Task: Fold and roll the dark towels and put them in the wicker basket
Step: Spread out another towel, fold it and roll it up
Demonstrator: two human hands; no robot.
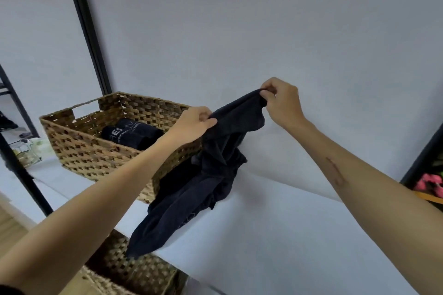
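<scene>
Left hand: the left hand (194, 124) is raised over the near right corner of the wicker basket (84, 148), forearm stretched forward from the lower left, knuckles up, its grip a pinch of thumb and curled fingers on the upper edge of the dark towel (215, 163).
Right hand: the right hand (279, 100) is held higher and further right, wrist bent, its grip pinching the same edge at a bunched corner between thumb and fingertips.
Dark towel: it hangs crumpled from both hands in front of the wall, just beside the basket's right end; its lower part trails down over the edge of the white surface (299, 235).
Wicker basket: it stands on the surface at the left, with two rolled dark towels (129, 135) bearing pale lettering lying inside it.
Below: a second woven basket (129, 268) shows under the surface's edge.
Far left: a glass jar (25, 152) stands beside a black frame (19, 172).
</scene>
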